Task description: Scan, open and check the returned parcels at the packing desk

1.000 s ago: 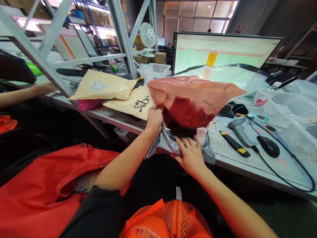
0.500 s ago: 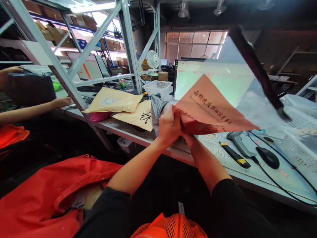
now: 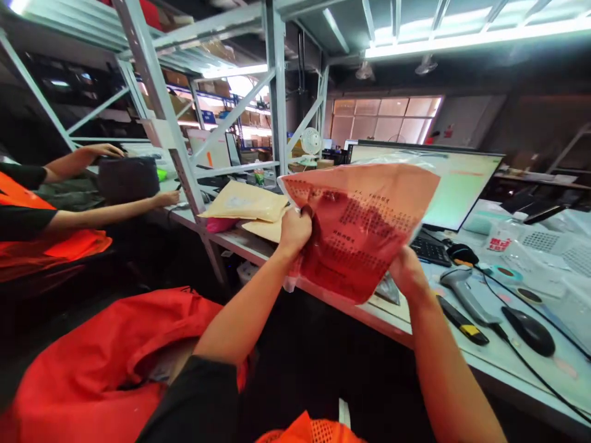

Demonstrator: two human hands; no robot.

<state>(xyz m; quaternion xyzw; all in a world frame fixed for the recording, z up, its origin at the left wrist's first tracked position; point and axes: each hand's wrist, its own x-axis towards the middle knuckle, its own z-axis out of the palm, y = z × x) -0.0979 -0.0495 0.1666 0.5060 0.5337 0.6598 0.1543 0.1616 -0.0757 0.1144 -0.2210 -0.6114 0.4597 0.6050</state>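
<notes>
Salmon-red printed packet (image 3: 355, 231) is held up in the air over the near edge of the table (image 3: 517, 375), stretched between both hands and tilted, with its lowest corner pointing down toward the table. Rows of dark Chinese characters cross its face, and a deeper red patch spreads through the middle and lower part. A clear plastic margin along the top edge catches the light, so the printed surface seems to lie inside a transparent film. The whole thing looks thin, soft and slightly creased.

The left hand (image 3: 294, 231) is closed on the packet's upper left edge, its fingers curled over the plastic. The right hand (image 3: 406, 275) grips the lower right edge, its fingers partly hidden behind the packet. The two hands are well apart.

Just below the packet, a piece of grey plastic (image 3: 386, 290) lies on the table. Further right are a barcode scanner (image 3: 466, 296), a black mouse (image 3: 529, 330) and a yellow-and-black utility knife (image 3: 462, 328). Two yellow padded envelopes (image 3: 244, 203) lie on the table to the left.
</notes>
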